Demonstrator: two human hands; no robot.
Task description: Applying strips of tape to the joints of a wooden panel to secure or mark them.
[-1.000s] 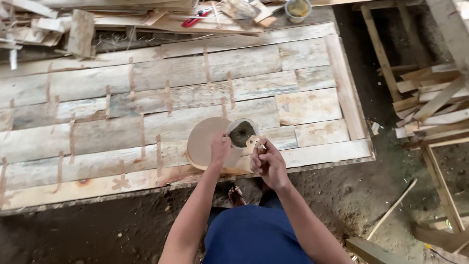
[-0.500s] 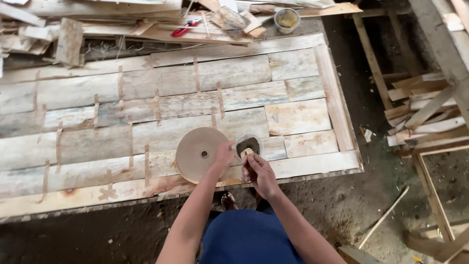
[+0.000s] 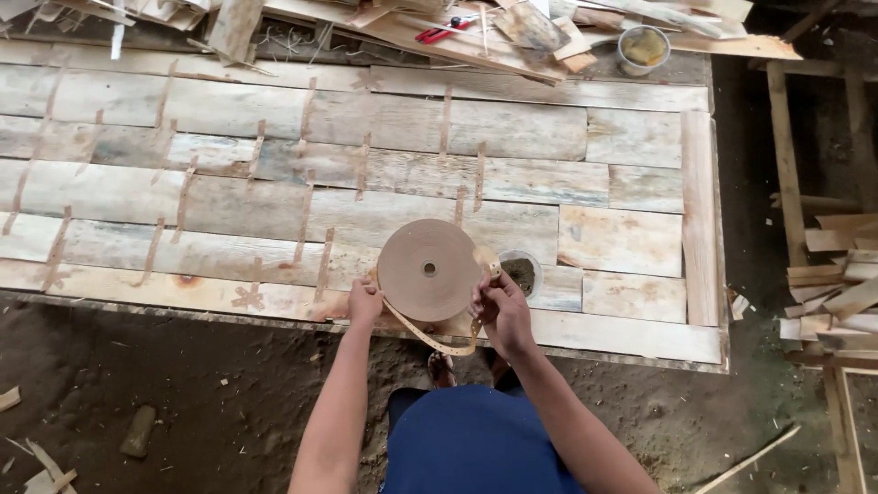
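Observation:
A large flat roll of brown paper tape (image 3: 428,269) lies on the near edge of a sheet of pale wood veneer pieces (image 3: 274,197). My left hand (image 3: 364,302) pinches the tape's loose end at the roll's lower left. At the roll's right edge, my right hand (image 3: 498,309) holds the same strip. The strip (image 3: 430,339) sags in a loop between both hands, just off the sheet's edge. A small round dish (image 3: 522,272) with dark contents sits right of the roll, above my right hand.
Short brown tape strips (image 3: 325,261) cross the veneer seams. Scrap boards and a red-handled tool (image 3: 437,33) lie along the far edge, with a small tub (image 3: 644,48) beside them. Stacked wood strips (image 3: 837,293) stand at right. Dirt floor (image 3: 183,402) lies below.
The view has shifted so the sheet sits lower and closer. Both hands moved from the dish and roll's right side to either side of the roll, pulling out a loop of tape.

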